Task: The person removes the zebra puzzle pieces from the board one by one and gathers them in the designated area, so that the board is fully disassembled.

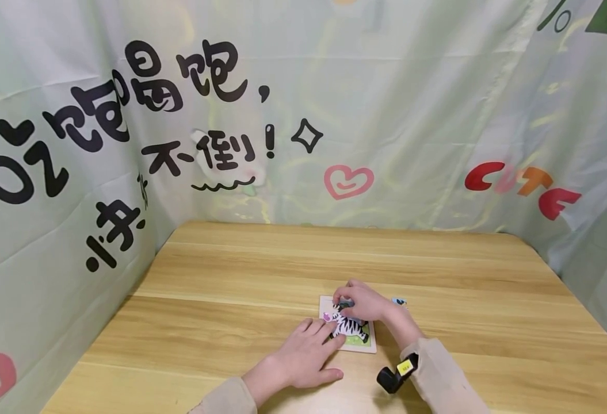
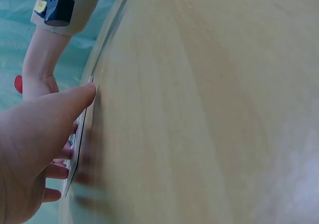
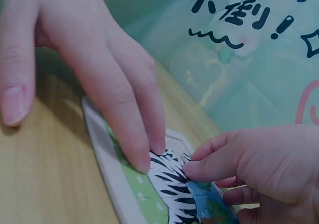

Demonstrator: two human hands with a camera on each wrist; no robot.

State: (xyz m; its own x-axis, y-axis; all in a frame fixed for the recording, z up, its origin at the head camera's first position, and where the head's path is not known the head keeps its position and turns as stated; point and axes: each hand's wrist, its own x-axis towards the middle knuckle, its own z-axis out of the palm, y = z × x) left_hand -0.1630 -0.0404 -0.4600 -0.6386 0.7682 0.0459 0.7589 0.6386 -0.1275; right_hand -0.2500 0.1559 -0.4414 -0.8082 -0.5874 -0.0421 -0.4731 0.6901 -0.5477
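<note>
A small puzzle board (image 1: 373,340) with a light rim lies on the table, showing a zebra (image 1: 351,328) on green and blue. My left hand (image 1: 305,352) rests across its near left side, fingertips on the picture and thumb spread apart. Over the upper part, my right hand (image 1: 367,302) pinches a puzzle piece between thumb and fingers, at the zebra's head; the fingers hide most of that piece. In the right wrist view, the left fingertips press on the zebra (image 3: 174,184) beside the right hand (image 3: 274,169). The left wrist view catches the board (image 2: 75,159) nearly edge-on.
A small blue piece (image 1: 399,301) lies on the wooden table (image 1: 220,322), partly behind my right wrist. A black device (image 1: 396,375) is strapped at the right cuff. Printed curtains (image 1: 412,126) stand behind the table and along its sides.
</note>
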